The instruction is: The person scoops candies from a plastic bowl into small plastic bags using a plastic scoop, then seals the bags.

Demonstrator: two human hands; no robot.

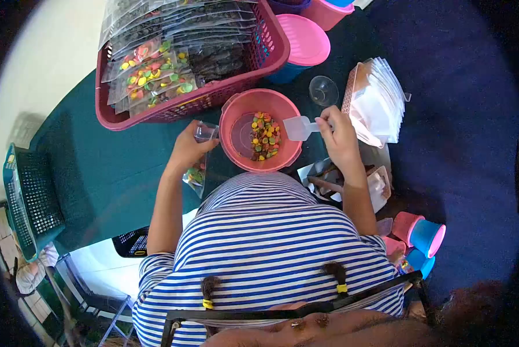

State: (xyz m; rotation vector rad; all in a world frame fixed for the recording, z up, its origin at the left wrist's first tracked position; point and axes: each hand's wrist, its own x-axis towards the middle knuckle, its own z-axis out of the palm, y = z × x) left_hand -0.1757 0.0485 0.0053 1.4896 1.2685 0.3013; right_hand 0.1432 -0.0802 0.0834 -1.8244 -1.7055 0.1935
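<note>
My right hand [337, 134] grips the clear plastic scoop [301, 128] over the pink bowl [230, 115] of coloured candies [264, 136]. My left hand [187, 147] pinches a clear pouch [197, 173] open beside it. Risk: tilted scoop spills candies past the narrow pouch mouth.

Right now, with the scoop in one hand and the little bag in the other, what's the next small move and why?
Probably dip the clear scoop into the colourful candies in the pink bowl. The right hand holds the scoop over the bowl and it looks empty, while the left hand holds a small clear bag beside the rim, with only a few candies at its bottom.
</note>
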